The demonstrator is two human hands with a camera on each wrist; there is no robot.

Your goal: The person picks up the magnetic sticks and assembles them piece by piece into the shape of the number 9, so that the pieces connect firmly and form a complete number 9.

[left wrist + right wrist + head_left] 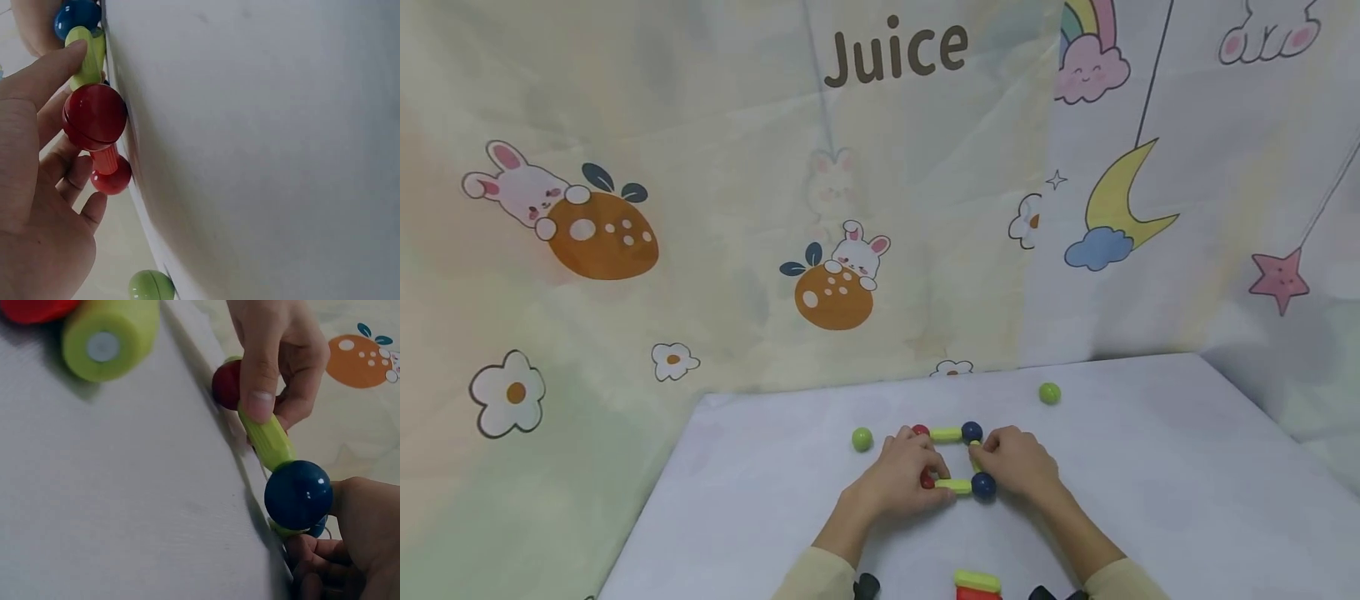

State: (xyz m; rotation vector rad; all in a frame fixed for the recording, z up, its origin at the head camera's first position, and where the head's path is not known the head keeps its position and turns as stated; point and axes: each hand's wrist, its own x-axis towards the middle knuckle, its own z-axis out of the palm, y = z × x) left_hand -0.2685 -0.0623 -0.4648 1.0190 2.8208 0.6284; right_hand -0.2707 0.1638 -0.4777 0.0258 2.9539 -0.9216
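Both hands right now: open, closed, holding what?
Left hand: closed, pinching the nearer yellow-green rod between red ball and blue ball.
Right hand: closed, pinching the yellow-green rod between two blue balls.

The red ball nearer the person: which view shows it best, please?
The left wrist view: the red ball appears large and unobstructed there. In the head view, the left hand partly covers it; in the right wrist view, that hand's thumb hides part.

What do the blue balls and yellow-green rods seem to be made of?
The blue balls look like hard plastic, glossy with sharp highlights, though painted metal is possible. The yellow-green rods also look plastic, satin, with fine moulded ridges; one's end shows a grey disc, perhaps metal.
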